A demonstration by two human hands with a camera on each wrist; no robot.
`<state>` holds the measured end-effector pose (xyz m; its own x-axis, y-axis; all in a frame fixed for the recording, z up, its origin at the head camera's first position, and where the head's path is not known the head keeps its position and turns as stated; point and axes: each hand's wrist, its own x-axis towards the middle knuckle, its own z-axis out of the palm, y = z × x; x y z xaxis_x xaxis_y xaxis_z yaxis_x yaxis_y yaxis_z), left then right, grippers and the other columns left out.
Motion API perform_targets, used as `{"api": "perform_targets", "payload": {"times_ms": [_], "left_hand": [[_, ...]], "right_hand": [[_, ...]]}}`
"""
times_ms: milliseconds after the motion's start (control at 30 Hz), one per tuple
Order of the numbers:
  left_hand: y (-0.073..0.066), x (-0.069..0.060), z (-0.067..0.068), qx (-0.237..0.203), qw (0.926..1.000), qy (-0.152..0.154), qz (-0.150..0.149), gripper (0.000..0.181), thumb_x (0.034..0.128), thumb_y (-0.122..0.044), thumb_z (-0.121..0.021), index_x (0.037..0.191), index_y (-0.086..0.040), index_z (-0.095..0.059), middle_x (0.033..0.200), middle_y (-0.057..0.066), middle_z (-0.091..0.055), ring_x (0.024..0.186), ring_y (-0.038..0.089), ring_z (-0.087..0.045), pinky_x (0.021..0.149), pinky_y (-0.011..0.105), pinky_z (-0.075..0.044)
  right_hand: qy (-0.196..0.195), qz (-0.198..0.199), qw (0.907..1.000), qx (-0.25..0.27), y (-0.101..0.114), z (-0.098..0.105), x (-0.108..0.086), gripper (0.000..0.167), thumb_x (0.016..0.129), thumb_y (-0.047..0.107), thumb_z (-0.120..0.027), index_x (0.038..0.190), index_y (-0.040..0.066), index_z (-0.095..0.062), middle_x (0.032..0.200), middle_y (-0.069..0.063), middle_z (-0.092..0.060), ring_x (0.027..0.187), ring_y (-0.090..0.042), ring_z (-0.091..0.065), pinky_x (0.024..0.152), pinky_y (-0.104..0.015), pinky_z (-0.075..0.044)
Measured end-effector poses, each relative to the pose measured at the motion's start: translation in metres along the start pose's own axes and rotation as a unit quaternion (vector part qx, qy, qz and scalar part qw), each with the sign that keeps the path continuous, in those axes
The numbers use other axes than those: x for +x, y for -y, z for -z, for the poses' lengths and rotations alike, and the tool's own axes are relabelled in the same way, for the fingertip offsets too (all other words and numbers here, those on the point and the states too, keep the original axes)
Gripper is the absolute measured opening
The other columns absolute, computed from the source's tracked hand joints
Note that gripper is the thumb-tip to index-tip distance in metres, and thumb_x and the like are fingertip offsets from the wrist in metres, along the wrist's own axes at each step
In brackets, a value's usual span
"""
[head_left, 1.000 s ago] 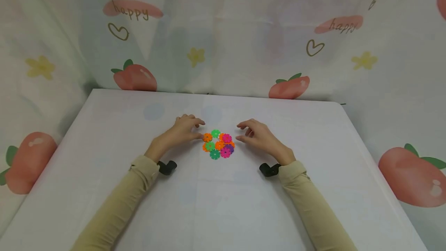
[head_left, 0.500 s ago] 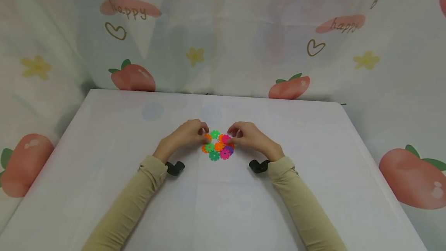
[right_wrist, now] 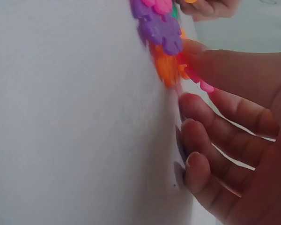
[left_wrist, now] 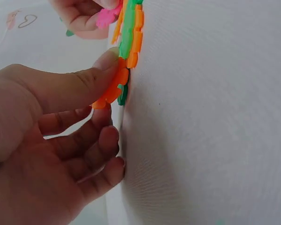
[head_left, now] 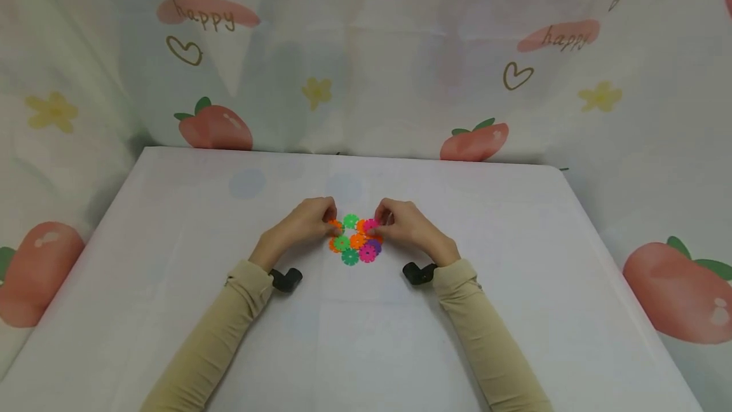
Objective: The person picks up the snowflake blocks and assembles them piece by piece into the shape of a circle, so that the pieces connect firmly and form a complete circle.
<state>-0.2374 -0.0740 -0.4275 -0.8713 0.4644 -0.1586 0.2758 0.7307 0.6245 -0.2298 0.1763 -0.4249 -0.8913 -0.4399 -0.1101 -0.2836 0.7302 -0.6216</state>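
Note:
A small cluster of flower-shaped plastic snowflake discs lies on the white table point(head_left: 354, 348), in orange, green, pink and purple. At its left edge, my left hand point(head_left: 305, 220) pinches an orange disc point(left_wrist: 110, 91) between thumb and index finger. My right hand point(head_left: 407, 221) pinches a pink disc point(right_wrist: 206, 86) at the cluster's upper right, thumb on top. Between the hands are a light green disc point(head_left: 351, 221), an orange disc point(head_left: 358, 241) and a dark green disc point(head_left: 350, 257). In the right wrist view a purple disc point(right_wrist: 161, 33) overlaps its neighbours. Fingers hide some discs partly.
A patterned curtain point(head_left: 389, 81) hangs behind the table and at both sides. Black wrist cameras point(head_left: 287, 280) sit below both hands, near the tabletop. The table's back edge runs beyond the discs.
Both hands have moved inward from either side of the cluster. The left now pinches an orange disc and the right a pink one. The cluster keeps nearly the same arrangement.

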Motion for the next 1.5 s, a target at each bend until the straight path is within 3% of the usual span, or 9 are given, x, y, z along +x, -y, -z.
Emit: {"api": "perform_targets", "payload": {"times_ms": [233, 533, 767, 1033, 1267, 1500], "left_hand": [[-0.006, -0.007, 0.003, -0.019, 0.9989, -0.009, -0.042, 0.013, 0.0906, -0.01, -0.078, 0.093, -0.004, -0.067, 0.085, 0.006, -0.063, 0.082, 0.021, -0.055, 0.074, 0.029, -0.047], [-0.015, -0.011, 0.006, -0.055, 0.9933, -0.048, -0.09, 0.013, 0.0959, -0.006, -0.071, 0.107, -0.002, -0.075, 0.101, 0.009, -0.074, 0.092, 0.023, -0.064, 0.088, 0.036, -0.057], [-0.019, -0.013, 0.004, -0.082, 0.9914, -0.07, -0.074, 0.012, 0.0956, -0.008, -0.072, 0.106, -0.004, -0.076, 0.099, 0.007, -0.075, 0.091, 0.022, -0.064, 0.084, 0.032, -0.057], [-0.021, -0.014, 0.003, -0.103, 0.9884, -0.082, -0.076, 0.012, 0.0944, -0.01, -0.075, 0.105, -0.005, -0.078, 0.1, 0.007, -0.076, 0.093, 0.022, -0.068, 0.085, 0.033, -0.059], [-0.025, -0.016, 0.0, -0.14, 0.9828, -0.092, -0.077, 0.01, 0.0932, -0.01, -0.076, 0.102, -0.005, -0.079, 0.097, 0.006, -0.076, 0.088, 0.019, -0.071, 0.077, 0.028, -0.06], [-0.03, -0.019, 0.003, -0.169, 0.9751, -0.117, -0.081, 0.009, 0.0927, -0.005, -0.075, 0.1, -0.001, -0.079, 0.091, 0.01, -0.078, 0.081, 0.018, -0.075, 0.074, 0.028, -0.061]], "right_hand": [[-0.005, 0.007, 0.9998, 0.018, -0.002, 0.003, -0.003, 0.017, 0.09, 0.022, -0.08, 0.093, 0.011, -0.067, 0.086, -0.003, -0.067, 0.081, -0.018, -0.059, 0.076, -0.031, -0.049], [-0.008, 0.014, 0.996, 0.087, 0.002, 0.009, -0.008, 0.011, 0.094, 0.02, -0.074, 0.1, 0.011, -0.076, 0.088, -0.003, -0.073, 0.078, -0.02, -0.065, 0.073, -0.032, -0.053], [-0.008, 0.018, 0.9877, 0.155, 0.007, 0.011, -0.009, 0.017, 0.097, 0.022, -0.07, 0.104, 0.008, -0.077, 0.088, -0.007, -0.073, 0.079, -0.029, -0.066, 0.072, -0.036, -0.055], [-0.003, 0.017, 0.9828, 0.184, 0.008, 0.008, -0.007, 0.023, 0.102, 0.019, -0.065, 0.094, 0.0, -0.074, 0.076, -0.01, -0.066, 0.072, -0.024, -0.059, 0.07, -0.036, -0.051], [-0.017, 0.018, 0.9778, 0.208, 0.01, 0.005, -0.008, 0.031, 0.104, 0.022, -0.061, 0.092, -0.004, -0.073, 0.072, -0.008, -0.065, 0.069, -0.023, -0.06, 0.069, -0.039, -0.055], [-0.029, -0.024, 0.9552, 0.294, 0.018, 0.001, -0.007, 0.038, 0.102, 0.028, -0.065, 0.094, -0.009, -0.072, 0.068, -0.003, -0.063, 0.064, -0.017, -0.059, 0.065, -0.031, -0.056]]}}
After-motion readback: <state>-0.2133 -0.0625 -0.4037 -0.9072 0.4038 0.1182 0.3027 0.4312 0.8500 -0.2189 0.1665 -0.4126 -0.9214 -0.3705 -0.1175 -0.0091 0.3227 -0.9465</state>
